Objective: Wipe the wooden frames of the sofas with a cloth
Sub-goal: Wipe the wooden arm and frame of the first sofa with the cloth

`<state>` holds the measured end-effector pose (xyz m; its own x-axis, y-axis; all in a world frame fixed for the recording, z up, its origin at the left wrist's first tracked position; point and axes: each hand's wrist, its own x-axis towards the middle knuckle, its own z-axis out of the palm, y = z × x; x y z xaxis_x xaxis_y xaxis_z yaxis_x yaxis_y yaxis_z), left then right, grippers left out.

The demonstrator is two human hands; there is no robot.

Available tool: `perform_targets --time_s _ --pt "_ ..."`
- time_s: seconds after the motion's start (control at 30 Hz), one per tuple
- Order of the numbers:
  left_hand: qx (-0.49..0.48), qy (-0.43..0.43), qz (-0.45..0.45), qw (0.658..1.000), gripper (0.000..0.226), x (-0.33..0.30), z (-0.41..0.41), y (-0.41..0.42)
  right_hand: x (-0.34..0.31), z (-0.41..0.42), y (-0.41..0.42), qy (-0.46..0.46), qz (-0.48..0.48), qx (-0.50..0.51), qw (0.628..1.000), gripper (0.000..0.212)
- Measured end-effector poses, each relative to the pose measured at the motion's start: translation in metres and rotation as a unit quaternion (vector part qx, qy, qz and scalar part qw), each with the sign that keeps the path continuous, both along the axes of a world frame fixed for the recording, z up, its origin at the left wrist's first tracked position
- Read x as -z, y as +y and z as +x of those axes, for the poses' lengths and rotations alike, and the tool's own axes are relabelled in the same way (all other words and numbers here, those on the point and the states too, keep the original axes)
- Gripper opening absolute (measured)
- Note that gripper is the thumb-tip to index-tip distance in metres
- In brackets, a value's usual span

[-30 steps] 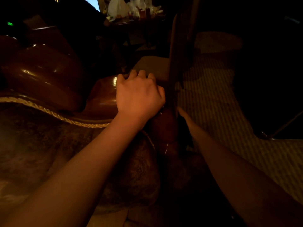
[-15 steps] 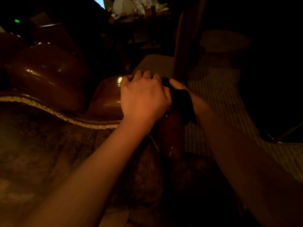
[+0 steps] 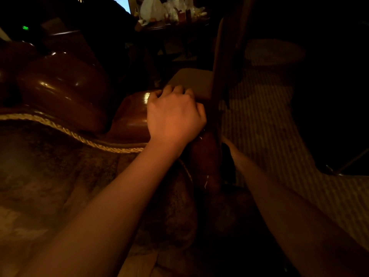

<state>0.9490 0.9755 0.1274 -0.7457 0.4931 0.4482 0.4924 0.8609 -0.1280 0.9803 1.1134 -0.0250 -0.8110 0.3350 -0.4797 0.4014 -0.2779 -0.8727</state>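
My left hand grips the glossy wooden armrest, fingers curled over; right forearm reaches below, its hand hidden, grip unclear.

Dim room; striped carpet; cluttered dark table at the back; small green light.

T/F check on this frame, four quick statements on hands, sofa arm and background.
1. The left hand rests on the glossy wooden sofa arm, fingers curled over it. True.
2. The right hand is in full view, holding a cloth above the arm. False: the right forearm reaches down past the arm's outer side; hand and cloth are hidden.
3. A cluttered table stands in the background. True.
4. The floor is bare tile. False: striped carpet.
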Motion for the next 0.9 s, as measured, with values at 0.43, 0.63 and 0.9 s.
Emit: perform_targets --time_s 0.43,0.63,0.9 --pt "0.003 -0.002 -0.003 1.0 0.042 0.001 -0.001 -0.002 0.071 0.077 -0.122 0.173 0.312 0.16 0.92 0.075" --pt "0.001 0.001 0.002 1.0 0.041 0.0 -0.001 -0.002 0.064 0.074 -0.071 0.191 0.272 0.092 0.939 0.049" --pt "0.001 -0.001 -0.001 1.0 0.041 0.0 -0.001 0.0 0.061 0.066 -0.082 0.174 0.323 0.115 0.923 0.073"
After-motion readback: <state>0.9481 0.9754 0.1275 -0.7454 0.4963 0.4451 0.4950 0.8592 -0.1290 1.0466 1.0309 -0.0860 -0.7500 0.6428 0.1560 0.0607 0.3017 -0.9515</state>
